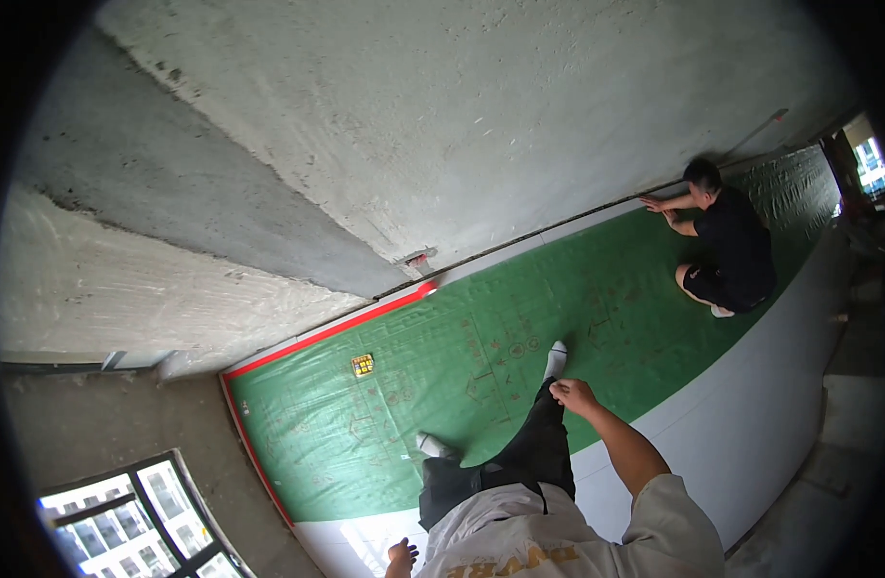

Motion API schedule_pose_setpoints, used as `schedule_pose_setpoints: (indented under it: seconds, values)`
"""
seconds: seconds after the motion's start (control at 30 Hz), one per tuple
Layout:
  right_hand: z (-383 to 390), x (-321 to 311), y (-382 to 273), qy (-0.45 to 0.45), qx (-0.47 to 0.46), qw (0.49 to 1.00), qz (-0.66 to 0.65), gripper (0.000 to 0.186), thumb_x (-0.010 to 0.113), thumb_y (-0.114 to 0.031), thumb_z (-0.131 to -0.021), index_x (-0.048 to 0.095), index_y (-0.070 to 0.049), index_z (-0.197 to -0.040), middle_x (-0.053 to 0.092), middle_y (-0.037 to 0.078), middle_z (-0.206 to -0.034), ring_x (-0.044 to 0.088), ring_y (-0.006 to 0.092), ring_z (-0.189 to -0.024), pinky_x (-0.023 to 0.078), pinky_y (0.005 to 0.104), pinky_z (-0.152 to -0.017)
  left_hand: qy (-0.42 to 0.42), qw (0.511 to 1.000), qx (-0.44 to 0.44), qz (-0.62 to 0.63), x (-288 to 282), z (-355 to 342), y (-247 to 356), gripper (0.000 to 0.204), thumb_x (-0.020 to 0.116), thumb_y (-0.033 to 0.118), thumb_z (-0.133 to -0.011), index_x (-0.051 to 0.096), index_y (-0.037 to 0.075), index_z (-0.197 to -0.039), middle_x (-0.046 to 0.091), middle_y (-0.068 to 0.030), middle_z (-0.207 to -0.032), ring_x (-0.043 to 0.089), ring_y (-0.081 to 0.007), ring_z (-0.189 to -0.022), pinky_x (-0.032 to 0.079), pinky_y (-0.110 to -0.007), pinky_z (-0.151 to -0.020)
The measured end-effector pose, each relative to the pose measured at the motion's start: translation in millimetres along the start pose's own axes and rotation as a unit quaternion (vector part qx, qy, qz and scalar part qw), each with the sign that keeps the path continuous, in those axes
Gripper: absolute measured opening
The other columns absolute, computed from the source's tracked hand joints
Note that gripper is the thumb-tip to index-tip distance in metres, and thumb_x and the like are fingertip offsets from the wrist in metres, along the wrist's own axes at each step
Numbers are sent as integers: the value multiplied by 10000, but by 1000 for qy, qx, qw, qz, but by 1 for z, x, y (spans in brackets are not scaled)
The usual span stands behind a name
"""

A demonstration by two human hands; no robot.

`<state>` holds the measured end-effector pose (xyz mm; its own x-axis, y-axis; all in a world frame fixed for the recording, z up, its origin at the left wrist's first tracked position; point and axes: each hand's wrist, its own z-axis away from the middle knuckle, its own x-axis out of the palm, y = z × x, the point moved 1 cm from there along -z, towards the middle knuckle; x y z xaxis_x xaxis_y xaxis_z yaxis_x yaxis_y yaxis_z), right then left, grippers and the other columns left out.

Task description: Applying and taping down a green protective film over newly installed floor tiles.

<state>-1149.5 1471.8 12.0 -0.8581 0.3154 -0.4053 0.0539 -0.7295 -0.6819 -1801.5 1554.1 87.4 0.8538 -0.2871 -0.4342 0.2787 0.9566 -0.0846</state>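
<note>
My right hand (574, 395) is raised in front of my right trouser leg, fingertips pinched together; whatever lies between them, if anything, is too small to make out. Low by my left hip hangs my left hand (402, 551), its fingers loosely bent and apart, with nothing seen in it. I stand in white socks on green protective film (433, 385) spread over the floor. Red tape (337, 332) runs along the film's wall-side edge, and its roll (428, 289) sits at the end of the strip. A small yellow pack (363, 365) lies on the film.
Along the wall at the right crouches a person (736, 246) in black, both hands at the film's edge. A bare concrete wall (481, 125) bounds the far side. Pale floor tiles (712, 424) show on the near side. A window (139, 520) is at lower left.
</note>
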Motion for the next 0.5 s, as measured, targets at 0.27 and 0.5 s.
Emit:
schedule_pose_setpoints:
  seconds: [0.27,0.5]
  values:
    - [-195,-161,52,19,-71,991,114,439,588,-441,-1029,739,-29,-1029,766,163,-988,735,338,-949,567,435,-821,86,851,247,-455,237,71,83,608,584,573,-994,752,14,-1166,736,-254,-1146,699,-397,-1135,529,-487,-995]
    - [-218,-311,112,2,8,935,354,683,574,-553,-1013,609,26,-1373,665,256,-1320,621,432,-1240,508,463,-1043,-39,846,509,-153,397,156,294,445,665,360,-1019,688,22,-1308,739,-197,-1222,712,-307,-1168,542,-378,-979]
